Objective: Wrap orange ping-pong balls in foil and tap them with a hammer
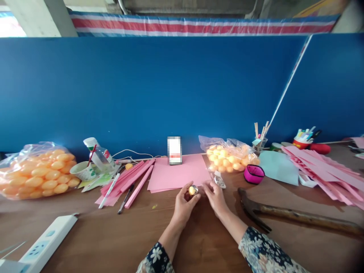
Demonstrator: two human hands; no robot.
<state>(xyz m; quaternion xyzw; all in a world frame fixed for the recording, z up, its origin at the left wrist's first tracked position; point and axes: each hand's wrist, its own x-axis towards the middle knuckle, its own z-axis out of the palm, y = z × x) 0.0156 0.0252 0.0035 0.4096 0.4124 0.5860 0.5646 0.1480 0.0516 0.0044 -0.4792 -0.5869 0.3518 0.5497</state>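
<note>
Between the thumb and fingers of my left hand [184,203] is a small round yellow-orange ball [192,190] with a shiny silvery part around it. Just to its right, my right hand [215,197] is closed, with thumb and fingertips drawn together. Whatever those fingertips pinch, if anything, is too small to make out. A small clear packet with silvery bits [219,181] lies right beside the right hand. Pink paper sheets [179,174] lie flat just beyond both hands, and a phone with a blurred screen [174,151] stands upright on them.
Bags of orange plastic balls stand at left [42,178] and centre right [227,157]. A wooden-handled hammer [301,214] lies right, near a magenta wristband [254,174]. Pink strips [133,176], a paper cup [83,171], a bottle [99,155] and a power strip [42,244] are at left.
</note>
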